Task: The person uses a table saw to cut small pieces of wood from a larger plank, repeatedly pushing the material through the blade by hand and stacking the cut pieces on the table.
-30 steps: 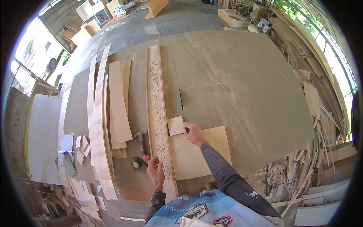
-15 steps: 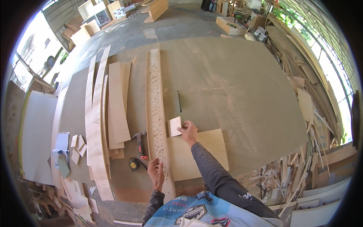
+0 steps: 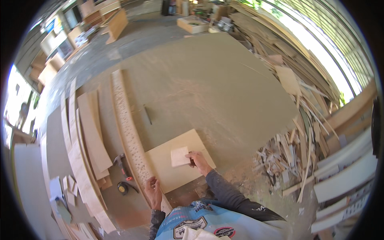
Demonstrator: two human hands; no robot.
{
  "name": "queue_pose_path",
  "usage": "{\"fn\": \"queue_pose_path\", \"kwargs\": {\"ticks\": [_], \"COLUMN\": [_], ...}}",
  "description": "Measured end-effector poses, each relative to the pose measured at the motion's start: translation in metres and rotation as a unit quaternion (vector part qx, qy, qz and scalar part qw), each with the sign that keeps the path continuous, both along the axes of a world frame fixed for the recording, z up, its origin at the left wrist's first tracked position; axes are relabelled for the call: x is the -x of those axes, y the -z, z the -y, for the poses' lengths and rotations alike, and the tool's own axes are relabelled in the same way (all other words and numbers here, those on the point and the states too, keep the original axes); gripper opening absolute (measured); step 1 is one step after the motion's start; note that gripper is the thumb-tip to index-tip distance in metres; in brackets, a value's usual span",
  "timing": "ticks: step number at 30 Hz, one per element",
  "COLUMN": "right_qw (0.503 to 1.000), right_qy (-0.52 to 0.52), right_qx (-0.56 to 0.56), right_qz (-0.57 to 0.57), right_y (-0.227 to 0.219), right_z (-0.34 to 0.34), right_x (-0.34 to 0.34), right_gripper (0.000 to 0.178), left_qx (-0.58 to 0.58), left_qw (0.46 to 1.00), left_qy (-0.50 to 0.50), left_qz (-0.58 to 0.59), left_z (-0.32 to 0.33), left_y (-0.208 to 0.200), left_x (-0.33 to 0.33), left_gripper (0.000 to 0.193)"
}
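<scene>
Presently | two hands (image 3: 202,164) | one held wooden square (image 3: 180,157) | one hammer (image 3: 125,172)

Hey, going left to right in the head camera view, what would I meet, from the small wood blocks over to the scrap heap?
Small wood blocks, tape measure, left hand, square wood piece held by the right hand, scrap wood heap.
</scene>
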State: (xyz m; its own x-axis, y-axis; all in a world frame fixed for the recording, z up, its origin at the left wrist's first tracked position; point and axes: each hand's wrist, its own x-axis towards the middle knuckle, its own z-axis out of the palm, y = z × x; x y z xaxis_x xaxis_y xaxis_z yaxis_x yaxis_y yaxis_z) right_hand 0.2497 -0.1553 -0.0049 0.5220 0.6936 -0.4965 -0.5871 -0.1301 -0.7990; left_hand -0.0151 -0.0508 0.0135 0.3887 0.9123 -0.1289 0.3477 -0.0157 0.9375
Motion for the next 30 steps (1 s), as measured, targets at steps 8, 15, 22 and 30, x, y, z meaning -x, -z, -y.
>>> {"fn": "queue_pose_path", "kwargs": {"ticks": [8,15,22,30], "right_qw": [0.870,0.903,0.903,0.920], "right_qy": [0.420,0.369,0.402,0.243], "right_qx": [-0.212,-0.185,0.030,0.056], "right_qz": [0.150,0.116,0.149,0.302], "right_y": [-0.039,-0.006,0.039,0.046], "right_z": [0.147,0.165,0.149,0.113], "right_x": [-0.166,-0.166,-0.037,0.031], "right_gripper": [0.013,0.020,0.016,0.011], "left_qx": [-0.011,-0.024,-0.191,-0.208], "left_qw": [0.999,0.998,0.956,0.897], "left_qy": [0.034,-0.057,-0.201,-0.316], "left_qz": [-0.003,-0.007,-0.092,-0.230], "left_z": [0.019,0.000,-0.051,-0.109], "left_y": [0.004,0.006,0.001,-0.003], "left_x": [0.000,0.013,0.083,0.180], "left_gripper": [0.026,0.028,0.032,0.036]}}
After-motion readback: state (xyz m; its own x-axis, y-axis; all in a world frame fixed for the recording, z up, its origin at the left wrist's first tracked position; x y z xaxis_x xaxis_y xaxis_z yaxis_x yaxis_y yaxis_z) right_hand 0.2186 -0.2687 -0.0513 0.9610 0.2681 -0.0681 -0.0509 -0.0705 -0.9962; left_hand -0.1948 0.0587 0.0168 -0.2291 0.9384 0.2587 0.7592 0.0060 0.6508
